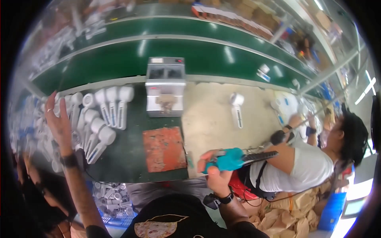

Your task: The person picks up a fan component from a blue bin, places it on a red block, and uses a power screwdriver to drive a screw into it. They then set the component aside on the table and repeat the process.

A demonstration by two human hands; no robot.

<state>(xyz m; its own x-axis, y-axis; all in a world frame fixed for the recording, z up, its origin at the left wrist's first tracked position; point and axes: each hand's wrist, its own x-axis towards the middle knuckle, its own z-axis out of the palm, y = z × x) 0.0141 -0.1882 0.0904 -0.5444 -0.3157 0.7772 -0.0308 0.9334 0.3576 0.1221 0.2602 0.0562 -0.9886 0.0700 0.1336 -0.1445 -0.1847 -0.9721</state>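
My left hand [59, 125] is raised over the pile at the left, fingers apart, with nothing seen in it. Under and beside it lie several white round-headed parts with slotted handles [112, 104], shaped like hand-held shower heads. My right hand [218, 178] is wrapped round a teal electric screwdriver [230, 158] in front of the bench's near edge. Its dark, ridged front end points right. One similar white part [237, 109] lies alone on the beige sheet [210, 119]. A worn red mat [164, 150] is nearest, to the left of the screwdriver.
A silver box-shaped machine [166, 91] stands mid-bench before a green conveyor [119, 53]. Close on my right sits a co-worker in a white top [293, 166]; another person is at far left. A blue basket of grey parts [115, 202] stands below the bench.
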